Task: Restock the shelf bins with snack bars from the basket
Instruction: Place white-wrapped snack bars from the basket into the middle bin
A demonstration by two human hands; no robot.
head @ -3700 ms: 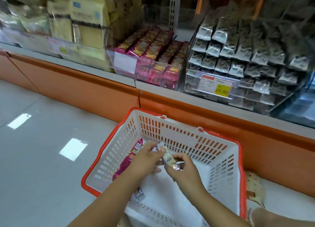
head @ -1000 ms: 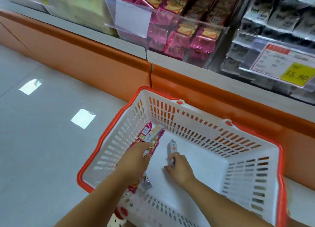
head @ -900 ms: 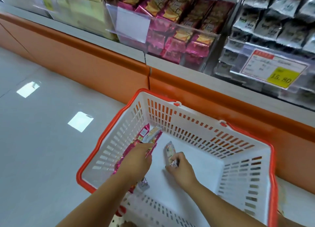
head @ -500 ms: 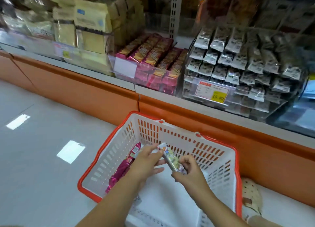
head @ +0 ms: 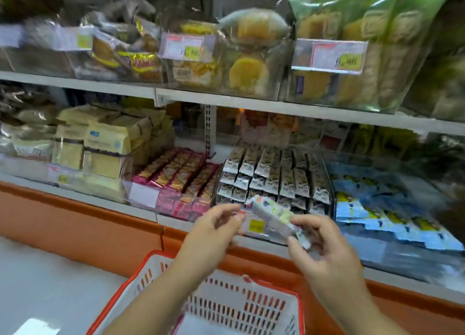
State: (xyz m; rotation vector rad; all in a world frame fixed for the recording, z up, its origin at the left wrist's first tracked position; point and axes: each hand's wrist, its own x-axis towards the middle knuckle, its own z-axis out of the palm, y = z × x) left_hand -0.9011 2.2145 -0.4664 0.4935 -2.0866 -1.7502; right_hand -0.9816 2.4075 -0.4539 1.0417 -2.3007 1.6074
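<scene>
Moved: since half a second ago we have lifted both hands and the snack bar (head: 274,217) up out of the basket (head: 241,307). They now sit in front of the lower shelf bins, and our view has tilted up to take in a second shelf.
Head view, snack bar: a slim oblong in glossy pale foil with green and orange print, tilted with its upper end to the left and blurred by motion.
Right hand (head: 324,254): thumb and curled fingers pinch the bar's lower end.
Left hand (head: 211,234): fingers curved and a little spread, holding nothing we can make out, fingertips just beside the bar's upper end.
Basket: white slotted plastic walls with a red rim, below our forearms.
Bins: clear hard plastic fronts. Pink foil bars (head: 181,176) lie in rows on the left, silver-white packets (head: 274,176) are stepped in the middle behind the bar, and blue packets (head: 377,208) lie on the right.
Edges: a white shelf lip (head: 226,103) runs above the bins, and an orange plinth (head: 75,224) stands below them.
Room: nothing stands between our hands and the bin fronts. Smooth pale floor (head: 37,284) lies left of the basket.
</scene>
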